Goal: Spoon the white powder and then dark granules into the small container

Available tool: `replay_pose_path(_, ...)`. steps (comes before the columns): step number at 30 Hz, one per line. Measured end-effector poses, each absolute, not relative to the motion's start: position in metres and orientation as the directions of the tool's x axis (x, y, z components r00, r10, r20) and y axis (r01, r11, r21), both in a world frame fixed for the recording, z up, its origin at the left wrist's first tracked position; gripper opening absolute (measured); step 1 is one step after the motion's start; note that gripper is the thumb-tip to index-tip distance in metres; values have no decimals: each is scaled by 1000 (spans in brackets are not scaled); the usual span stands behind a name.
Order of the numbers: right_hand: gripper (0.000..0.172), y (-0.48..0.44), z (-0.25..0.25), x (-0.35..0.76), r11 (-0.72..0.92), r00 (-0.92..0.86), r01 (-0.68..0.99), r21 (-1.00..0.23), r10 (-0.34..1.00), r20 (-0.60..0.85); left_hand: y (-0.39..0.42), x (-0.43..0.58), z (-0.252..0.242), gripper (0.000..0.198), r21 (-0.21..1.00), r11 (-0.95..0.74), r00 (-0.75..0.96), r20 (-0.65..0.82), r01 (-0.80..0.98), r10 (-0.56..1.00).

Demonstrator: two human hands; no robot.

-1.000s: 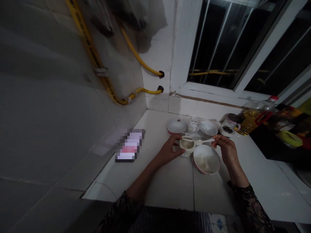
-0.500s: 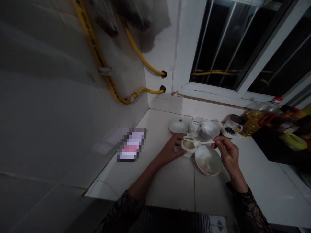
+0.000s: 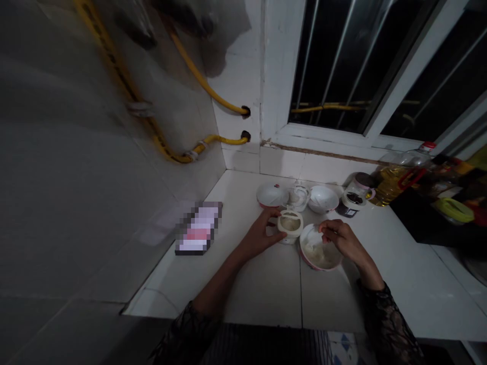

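Observation:
My left hand [image 3: 262, 234] grips the side of a small cream jar [image 3: 289, 225] standing on the white tiled counter [image 3: 266, 289]. My right hand [image 3: 338, 239] is pinched on a small white spoon [image 3: 317, 235] and hovers over a pink-rimmed bowl [image 3: 318, 251] just right of the jar. The spoon's tip dips into the bowl's pale contents. Behind the jar stand a lidded pink-rimmed bowl [image 3: 271, 195], a small clear container [image 3: 299, 196] and an open white bowl [image 3: 323, 199].
A blurred flat packet [image 3: 198, 228] lies at the left by the wall. Yellow hoses [image 3: 182, 152] run along the tiles. A dark-filled jar [image 3: 354, 192], an oil bottle [image 3: 399, 175] and a black stove edge [image 3: 426, 218] stand at the right under the barred window.
My right hand has carried the spoon from above the cream jar down and to the right, into the pink-rimmed bowl. My left hand keeps its hold on the jar.

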State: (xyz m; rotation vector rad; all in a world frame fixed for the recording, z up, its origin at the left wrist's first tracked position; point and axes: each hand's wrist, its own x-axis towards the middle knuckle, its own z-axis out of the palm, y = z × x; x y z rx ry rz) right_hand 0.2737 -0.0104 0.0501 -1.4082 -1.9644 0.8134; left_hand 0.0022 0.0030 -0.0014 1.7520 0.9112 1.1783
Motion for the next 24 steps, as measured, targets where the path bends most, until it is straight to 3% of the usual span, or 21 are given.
replay_pose_path(5, 19, -7, 52, 283, 66, -113, 392, -918, 993, 23, 2, 2, 0, 39, 906, -404, 300, 353, 127, 886)
replay_pose_path(10, 16, -3, 56, 289, -19, -42, 274, -961, 999, -32, 2, 3, 0, 39, 907, -403, 305, 351, 124, 885)
replay_pose_path(24, 15, 2, 48, 292, -48, 36, 241, -969, 999, -40, 2, 3, 1, 40, 908, -399, 306, 348, 124, 886)
